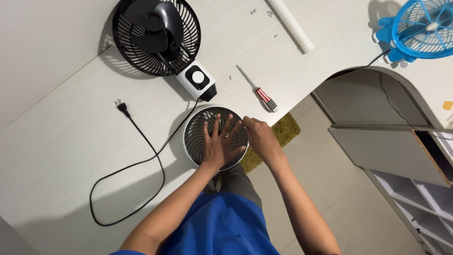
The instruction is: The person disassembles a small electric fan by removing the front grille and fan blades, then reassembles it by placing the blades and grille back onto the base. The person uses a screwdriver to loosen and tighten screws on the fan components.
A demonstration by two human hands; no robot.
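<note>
The round fan grille (214, 137) lies flat at the near edge of the white tabletop (61, 141). The left hand (222, 141) presses on it with fingers spread, grip released, while the right hand (259, 137) grasps its right rim. Just beyond lie a red-handled screwdriver (258, 90) and a black fan (158, 35).

bright, even light | soft shadows fall leftward | sharp focus | mild edge distortion
</note>
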